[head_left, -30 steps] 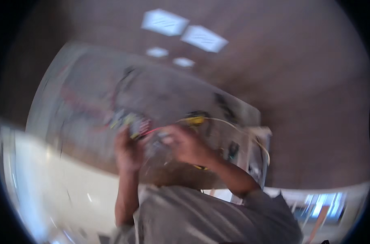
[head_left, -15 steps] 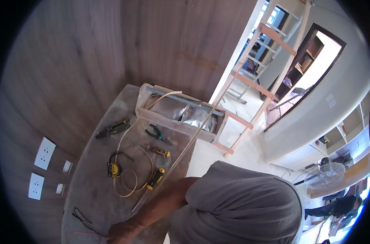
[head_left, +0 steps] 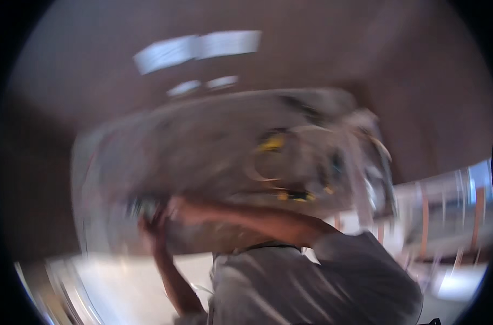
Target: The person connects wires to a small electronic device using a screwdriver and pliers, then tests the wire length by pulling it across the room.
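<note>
The whole view is smeared by motion. My left hand (head_left: 152, 223) and my right hand (head_left: 177, 209) are close together over the left part of a dusty brown table (head_left: 203, 141). Beside their fingers is a small dark, greenish thing (head_left: 141, 207), too blurred to name; whether either hand holds it is unclear. Farther right on the table lie a yellow and black tape measure (head_left: 272, 143), a loop of thin pale strip (head_left: 253, 168) and a yellow and black screwdriver (head_left: 296, 195).
An open-topped box (head_left: 360, 179) with shiny lining stands at the table's right end. Dark pliers (head_left: 300, 108) and teal-handled pliers (head_left: 337, 161) lie near it. White outlet plates (head_left: 228, 43) are on the brown wall behind. Wooden ladder rails (head_left: 425, 219) show at right.
The view has swung left, so the table now lies across the middle and the tools sit to the right. My left hand has come into view beside my right hand.
</note>
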Demonstrator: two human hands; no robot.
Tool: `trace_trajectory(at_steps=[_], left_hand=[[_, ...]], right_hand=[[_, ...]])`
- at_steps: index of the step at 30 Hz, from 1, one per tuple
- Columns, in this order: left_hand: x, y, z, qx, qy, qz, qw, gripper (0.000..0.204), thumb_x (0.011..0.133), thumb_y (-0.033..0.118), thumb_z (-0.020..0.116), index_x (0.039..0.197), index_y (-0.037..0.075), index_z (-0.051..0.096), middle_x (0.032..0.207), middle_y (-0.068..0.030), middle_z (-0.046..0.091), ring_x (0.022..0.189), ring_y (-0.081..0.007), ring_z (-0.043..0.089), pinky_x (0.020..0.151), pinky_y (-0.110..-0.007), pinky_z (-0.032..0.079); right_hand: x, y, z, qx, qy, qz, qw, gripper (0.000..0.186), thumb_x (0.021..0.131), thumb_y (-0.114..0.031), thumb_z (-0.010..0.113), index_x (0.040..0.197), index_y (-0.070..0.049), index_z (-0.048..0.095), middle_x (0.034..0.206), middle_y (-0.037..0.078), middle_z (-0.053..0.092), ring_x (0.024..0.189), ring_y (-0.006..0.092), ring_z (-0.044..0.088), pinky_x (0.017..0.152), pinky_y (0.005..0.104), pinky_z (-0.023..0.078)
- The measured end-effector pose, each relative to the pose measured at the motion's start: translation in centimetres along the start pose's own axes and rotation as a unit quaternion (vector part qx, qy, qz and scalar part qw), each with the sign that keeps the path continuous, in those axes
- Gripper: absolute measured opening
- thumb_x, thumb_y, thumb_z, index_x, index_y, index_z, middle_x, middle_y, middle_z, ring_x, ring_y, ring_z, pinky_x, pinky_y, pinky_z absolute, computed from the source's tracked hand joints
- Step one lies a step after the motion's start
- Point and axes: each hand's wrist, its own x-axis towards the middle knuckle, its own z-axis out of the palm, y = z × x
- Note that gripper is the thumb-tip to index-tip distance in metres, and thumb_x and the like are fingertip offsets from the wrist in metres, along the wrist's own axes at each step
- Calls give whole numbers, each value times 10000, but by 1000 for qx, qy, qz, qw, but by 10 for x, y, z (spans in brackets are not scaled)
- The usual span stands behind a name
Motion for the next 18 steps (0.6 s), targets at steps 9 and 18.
trace_trajectory(at_steps=[9,18], left_hand=[[-8,33,-21,-586,-24,18,810,370,1081,217,476,1348,-38,443,1286,-206,616,1157,-359,660,937,-536,599],[7,28,-53,-619,-48,31,783,351,1082,182,458,1358,-32,428,1287,-206,611,1147,-357,665,928,-526,611]], right_hand=[[34,-68,-49,175,-116,206,956,264,987,-218,681,1135,0,685,889,23,701,728,74,627,646,242,498],[68,-96,-22,72,-54,143,986,217,961,-168,710,1089,7,697,875,19,694,737,78,612,659,243,490]])
